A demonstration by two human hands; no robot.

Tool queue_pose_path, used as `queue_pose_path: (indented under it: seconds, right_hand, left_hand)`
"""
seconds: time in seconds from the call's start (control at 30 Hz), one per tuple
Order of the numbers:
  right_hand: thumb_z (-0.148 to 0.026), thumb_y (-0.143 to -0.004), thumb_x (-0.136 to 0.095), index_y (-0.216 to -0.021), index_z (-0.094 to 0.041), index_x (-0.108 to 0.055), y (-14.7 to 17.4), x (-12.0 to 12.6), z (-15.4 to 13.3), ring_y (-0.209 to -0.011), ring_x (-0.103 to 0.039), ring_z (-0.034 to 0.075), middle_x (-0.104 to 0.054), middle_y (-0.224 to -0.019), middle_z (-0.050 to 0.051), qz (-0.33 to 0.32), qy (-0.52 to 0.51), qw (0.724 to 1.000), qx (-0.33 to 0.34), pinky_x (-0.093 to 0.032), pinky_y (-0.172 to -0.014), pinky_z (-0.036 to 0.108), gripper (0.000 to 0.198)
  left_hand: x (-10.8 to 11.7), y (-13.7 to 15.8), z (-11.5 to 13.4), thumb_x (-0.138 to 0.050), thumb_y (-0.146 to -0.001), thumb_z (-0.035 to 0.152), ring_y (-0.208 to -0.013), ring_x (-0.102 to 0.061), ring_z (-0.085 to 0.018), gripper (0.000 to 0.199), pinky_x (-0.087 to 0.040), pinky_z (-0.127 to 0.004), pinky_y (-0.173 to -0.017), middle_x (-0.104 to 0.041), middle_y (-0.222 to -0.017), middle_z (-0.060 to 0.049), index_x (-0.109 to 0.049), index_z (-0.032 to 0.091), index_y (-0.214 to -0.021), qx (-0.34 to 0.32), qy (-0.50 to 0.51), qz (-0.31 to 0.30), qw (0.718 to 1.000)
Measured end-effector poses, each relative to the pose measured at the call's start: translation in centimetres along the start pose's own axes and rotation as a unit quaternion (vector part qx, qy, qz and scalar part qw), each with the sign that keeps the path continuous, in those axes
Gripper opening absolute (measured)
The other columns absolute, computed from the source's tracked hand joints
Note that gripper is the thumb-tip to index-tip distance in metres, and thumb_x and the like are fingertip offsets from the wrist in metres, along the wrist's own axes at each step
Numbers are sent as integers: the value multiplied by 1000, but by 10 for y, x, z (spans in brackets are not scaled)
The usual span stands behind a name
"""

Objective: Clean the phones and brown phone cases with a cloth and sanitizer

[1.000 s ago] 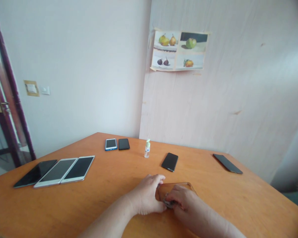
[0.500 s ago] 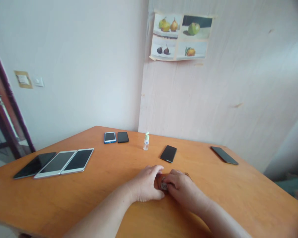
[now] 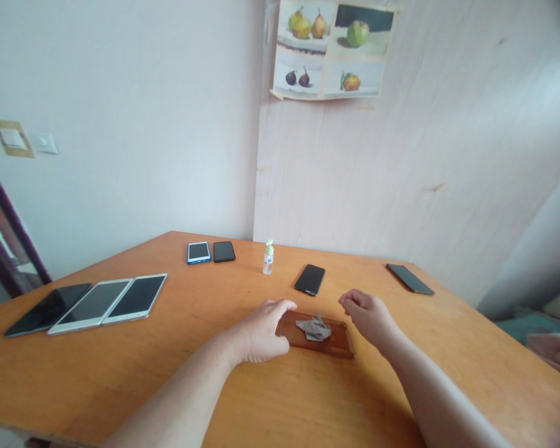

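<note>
A clear phone case, showing the brown of the table through it, lies flat in front of me. On top of it rests a crumpled grey cloth. My left hand grips the case's left end between thumb and fingers. To the right of the case and above the table, my right hand is closed with its fingers curled, and nothing shows in it. Just beyond the case lies a black phone. A small clear pump bottle with a pale green top stands left of that phone.
On the left, a black tablet and two white tablets lie side by side. Two smaller devices, one blue-edged and one black, lie at the back. Another dark phone is near the right edge. A wall stands behind the table.
My right hand has let go of the grey cloth and moved up and right, leaving the cloth on the case. My left hand still holds the case. The view has shifted slightly.
</note>
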State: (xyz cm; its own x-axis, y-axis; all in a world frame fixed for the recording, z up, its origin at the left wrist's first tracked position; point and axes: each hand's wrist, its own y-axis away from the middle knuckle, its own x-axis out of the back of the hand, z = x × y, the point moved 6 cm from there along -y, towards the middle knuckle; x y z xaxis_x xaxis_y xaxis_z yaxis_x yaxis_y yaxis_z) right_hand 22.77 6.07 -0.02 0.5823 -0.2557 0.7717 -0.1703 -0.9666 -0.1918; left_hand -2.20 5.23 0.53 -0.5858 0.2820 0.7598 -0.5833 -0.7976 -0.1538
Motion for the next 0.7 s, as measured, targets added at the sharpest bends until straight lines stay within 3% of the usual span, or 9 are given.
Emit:
queue_pose_path:
  seconds: [0.13,0.43,0.6,0.7]
  right_hand:
    - [-33,-84,-47,-68,-17,-61,-4,-2,10,-62,-53,15,-59,-62,2,-42,26,999,3,-33,-55,26,26]
    - [-23,-73,-58,-68,-18,-60,14,-24,-10,-58,-48,10,-56,-61,-5,-221,6,972,80,-32,-50,21,8]
    - [-21,-69,-60,-64,-18,-58,17,-27,-18,-57,-46,10,-53,-58,-5,-244,21,965,95,-29,-49,21,6]
    - [-21,-69,-60,-61,-18,-56,17,-28,-22,-56,-45,10,-51,-57,-5,-250,30,963,96,-27,-49,22,9]
  left_hand:
    - [4,-1,0,-52,-64,9,-126,-50,-25,61,-38,-36,-110,-54,-135,-5,-57,24,-123,-39,-6,6,999]
    - [14,-10,-24,-50,-71,5,-102,-58,-21,32,-46,-33,-93,-66,-101,-3,-66,21,-92,-35,-72,88,993]
    - [21,-7,-19,-52,-84,17,-105,-60,-21,21,-45,-34,-95,-68,-106,-5,-66,21,-99,-16,-34,172,984]
    - [14,-6,-9,-54,-88,23,-98,-64,-19,18,-49,-30,-88,-69,-104,-4,-66,21,-101,-18,-15,172,985]
